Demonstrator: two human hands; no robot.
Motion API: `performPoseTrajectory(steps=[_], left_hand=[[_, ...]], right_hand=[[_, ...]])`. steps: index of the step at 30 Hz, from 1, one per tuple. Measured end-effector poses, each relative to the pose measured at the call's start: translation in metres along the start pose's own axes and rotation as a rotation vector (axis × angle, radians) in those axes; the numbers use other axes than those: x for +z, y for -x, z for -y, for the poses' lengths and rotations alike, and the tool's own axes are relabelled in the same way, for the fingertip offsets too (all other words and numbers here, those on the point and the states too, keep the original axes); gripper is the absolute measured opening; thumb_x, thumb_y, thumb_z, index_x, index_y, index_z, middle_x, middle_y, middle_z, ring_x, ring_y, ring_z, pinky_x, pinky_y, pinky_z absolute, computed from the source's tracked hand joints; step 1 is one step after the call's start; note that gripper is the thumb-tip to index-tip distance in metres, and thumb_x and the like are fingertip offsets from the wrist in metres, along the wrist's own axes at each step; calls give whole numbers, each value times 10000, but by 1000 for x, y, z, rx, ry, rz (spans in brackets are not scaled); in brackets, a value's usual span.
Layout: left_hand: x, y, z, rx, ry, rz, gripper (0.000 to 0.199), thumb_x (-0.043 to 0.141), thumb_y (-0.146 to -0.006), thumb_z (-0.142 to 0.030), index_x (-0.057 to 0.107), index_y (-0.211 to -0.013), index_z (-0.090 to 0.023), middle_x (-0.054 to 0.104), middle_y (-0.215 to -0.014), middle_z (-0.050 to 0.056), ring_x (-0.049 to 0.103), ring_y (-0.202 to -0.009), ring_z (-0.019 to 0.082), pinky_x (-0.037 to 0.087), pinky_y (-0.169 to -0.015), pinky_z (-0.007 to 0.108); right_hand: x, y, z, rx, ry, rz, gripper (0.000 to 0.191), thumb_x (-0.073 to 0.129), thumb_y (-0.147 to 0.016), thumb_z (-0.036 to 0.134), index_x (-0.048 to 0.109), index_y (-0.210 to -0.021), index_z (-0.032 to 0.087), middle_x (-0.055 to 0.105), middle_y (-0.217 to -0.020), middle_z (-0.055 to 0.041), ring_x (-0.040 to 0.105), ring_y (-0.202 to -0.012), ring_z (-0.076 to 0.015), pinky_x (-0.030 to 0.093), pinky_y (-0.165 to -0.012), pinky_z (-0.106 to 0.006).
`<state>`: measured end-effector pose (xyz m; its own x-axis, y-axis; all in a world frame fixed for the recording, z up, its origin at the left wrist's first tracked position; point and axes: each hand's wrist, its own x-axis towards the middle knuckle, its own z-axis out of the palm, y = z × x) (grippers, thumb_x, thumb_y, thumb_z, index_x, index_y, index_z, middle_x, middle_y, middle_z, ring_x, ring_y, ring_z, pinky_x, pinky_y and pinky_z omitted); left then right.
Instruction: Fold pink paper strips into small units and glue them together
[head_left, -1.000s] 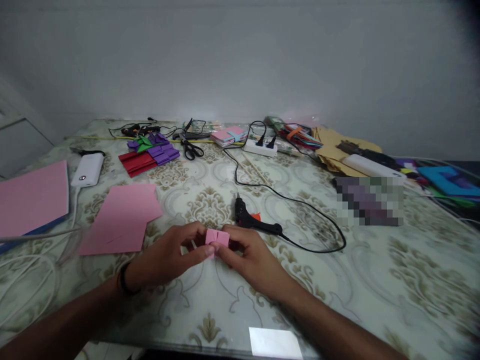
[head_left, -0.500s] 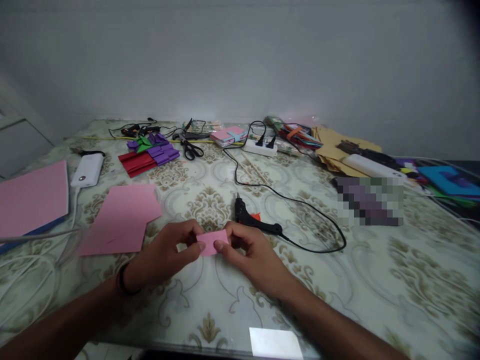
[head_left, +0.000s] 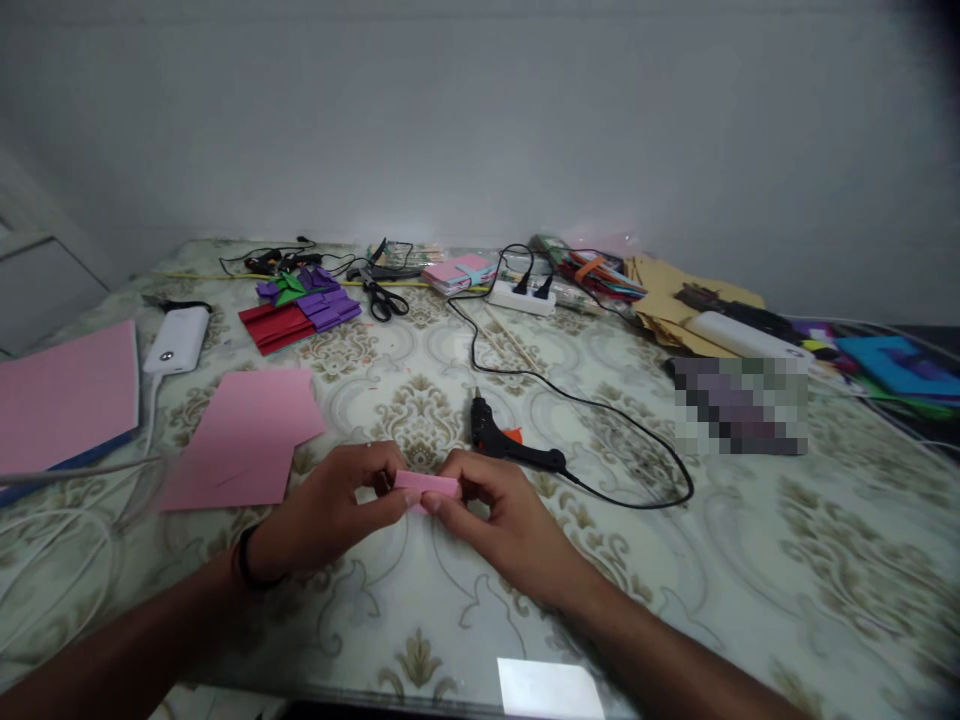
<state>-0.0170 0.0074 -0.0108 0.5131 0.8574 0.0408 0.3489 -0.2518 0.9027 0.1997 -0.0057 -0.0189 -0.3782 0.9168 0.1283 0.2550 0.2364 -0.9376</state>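
A small piece of pink paper (head_left: 427, 484) is held between both hands above the patterned tabletop, its upper part folded over into a narrow strip. My left hand (head_left: 349, 495) pinches its left end between thumb and fingers. At the other end, my right hand (head_left: 491, 505) grips it the same way, the two thumbs close together at the lower edge. Just beyond my right hand lies a black glue gun (head_left: 510, 445) with an orange trigger. To the left of my left hand rests a larger cut sheet of pink paper (head_left: 240, 440).
At the far left are a pink pad (head_left: 67, 400) and a white power bank (head_left: 178, 340) with its cable. Folded red paper (head_left: 276, 325), scissors (head_left: 384, 300) and a power strip (head_left: 521, 297) lie toward the wall. Brown paper (head_left: 660, 290) sits at back right.
The pink paper's face has gone from flat and visible to a folded narrow strip. My thumbs have moved closer together; both hands stay in about the same place.
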Motion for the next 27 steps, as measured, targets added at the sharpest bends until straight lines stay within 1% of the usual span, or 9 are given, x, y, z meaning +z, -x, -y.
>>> performPoseTrajectory(steps=[3,7,11,13,16,21,23,27], left_hand=[[-1,1,1,4,-1,-14,145,637,-923,-230,624,-789,-175,587,-761,-29,534,-730,125,421,-676,244],[-2,1,2,39,3,-61,168,656,-902,-217,619,-745,-172,594,-734,-25,539,-707,126,420,-665,251],[1,0,6,66,-23,-103,166,673,-882,-188,617,-726,-173,609,-719,-27,557,-691,122,428,-663,248],[3,0,7,78,-55,-108,144,676,-881,-174,624,-747,-178,617,-729,-31,564,-696,119,432,-668,242],[5,0,8,95,-98,-112,130,681,-912,-214,650,-789,-183,642,-760,-24,578,-722,124,440,-681,246],[3,0,8,74,-122,-207,215,694,-929,-289,644,-751,-178,646,-725,-14,578,-695,134,431,-655,262],[2,-1,9,82,-120,-193,210,696,-927,-282,643,-751,-180,643,-723,-19,577,-690,131,430,-649,259],[2,-2,9,123,-130,-134,82,694,-916,-201,693,-835,-190,688,-802,-24,621,-757,126,455,-708,247]], right_hand=[[-1,0,0,-28,1,-5,294,623,-945,326,572,-696,180,510,-666,24,459,-631,-125,339,-597,-260],[-1,-1,-3,-58,-8,-34,300,648,-952,296,569,-686,180,523,-684,21,478,-652,-127,347,-617,-262],[-2,-1,-5,-87,-2,-47,307,656,-955,269,564,-676,180,546,-698,13,504,-669,-133,362,-631,-263],[-2,-1,-6,-101,3,-42,295,658,-954,254,570,-682,180,554,-698,12,508,-667,-134,364,-632,-261],[-2,-1,-6,-103,19,-49,273,661,-956,241,585,-700,182,554,-695,16,508,-661,-134,363,-625,-256],[-2,0,-3,-121,57,-81,272,648,-971,259,593,-716,183,548,-698,18,506,-654,-133,363,-611,-252],[-2,0,-3,-133,58,-80,301,644,-975,264,570,-695,185,547,-694,18,505,-653,-133,368,-616,-252],[-1,0,-6,-140,52,-50,322,651,-974,256,550,-677,185,557,-685,16,513,-652,-132,378,-630,-252]])
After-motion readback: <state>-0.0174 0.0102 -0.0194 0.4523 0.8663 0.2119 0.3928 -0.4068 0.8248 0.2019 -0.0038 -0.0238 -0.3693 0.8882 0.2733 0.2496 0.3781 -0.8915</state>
